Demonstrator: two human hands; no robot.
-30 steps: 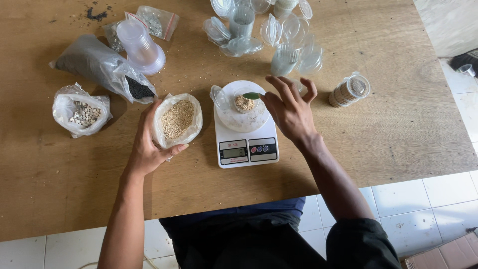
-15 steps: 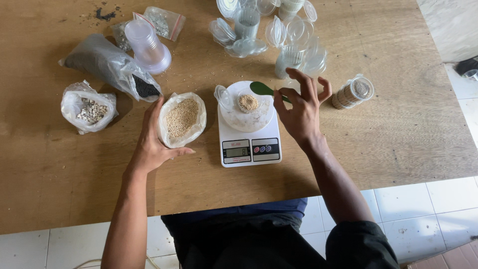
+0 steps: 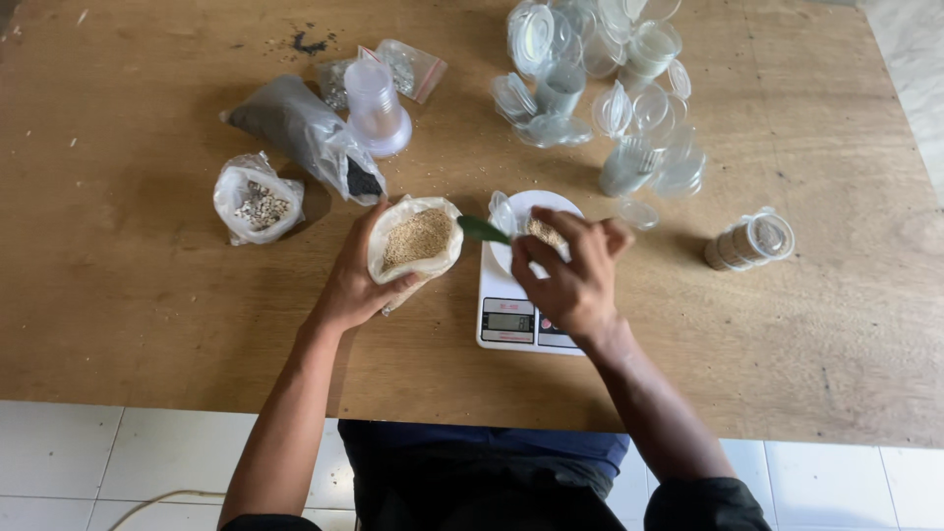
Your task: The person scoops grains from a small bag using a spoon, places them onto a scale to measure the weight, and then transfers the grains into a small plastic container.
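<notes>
Your right hand (image 3: 575, 280) has carried the green spoon (image 3: 484, 230), pinched in its fingers, from the scale (image 3: 511, 320) toward the grain bag (image 3: 418, 241), which your left hand (image 3: 354, 285) grips on the table (image 3: 147, 295).

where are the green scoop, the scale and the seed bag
green scoop (image 3: 482, 229), head view, on its bowl
scale (image 3: 511, 323), head view, on its display
seed bag (image 3: 417, 239), head view, on the tan seeds inside

a dark bag (image 3: 300, 133) and a seed bag (image 3: 258, 202) lie left — clear cups (image 3: 600, 84) clustered behind.
</notes>
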